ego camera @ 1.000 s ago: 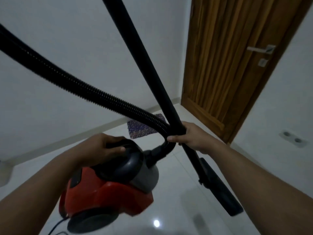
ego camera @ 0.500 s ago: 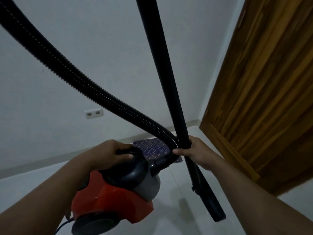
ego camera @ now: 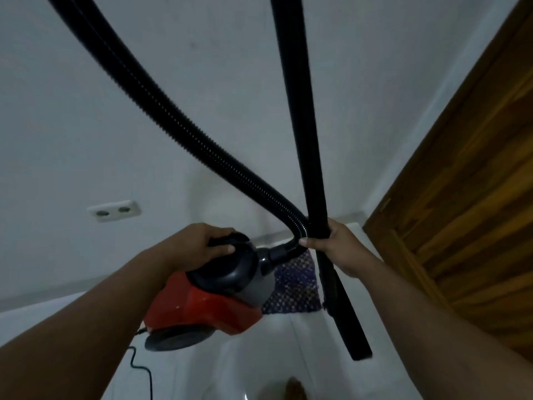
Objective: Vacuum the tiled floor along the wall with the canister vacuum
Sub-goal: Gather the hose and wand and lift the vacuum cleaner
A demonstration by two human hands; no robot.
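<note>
A red and grey canister vacuum (ego camera: 202,307) hangs above the white tiled floor (ego camera: 282,347), carried by its black top handle in my left hand (ego camera: 202,241). Its ribbed black hose (ego camera: 178,131) arcs up and out of the top left of the view. My right hand (ego camera: 337,246) grips the straight black wand (ego camera: 302,111) together with the lower end of the hose. The wand's nozzle end (ego camera: 349,321) points down to the right, above the floor. The white wall (ego camera: 115,140) and its baseboard (ego camera: 37,293) run behind.
A wooden door (ego camera: 467,197) fills the right side. A purple patterned mat (ego camera: 294,284) lies on the floor by the wall, behind the vacuum. A double wall socket (ego camera: 115,210) sits low on the wall. The black power cord (ego camera: 144,370) trails across the floor below.
The view has swung left and closer to the wall; the door moved to the right edge. The vacuum, still carried, is nearer the mat. Both hands keep their grips.
</note>
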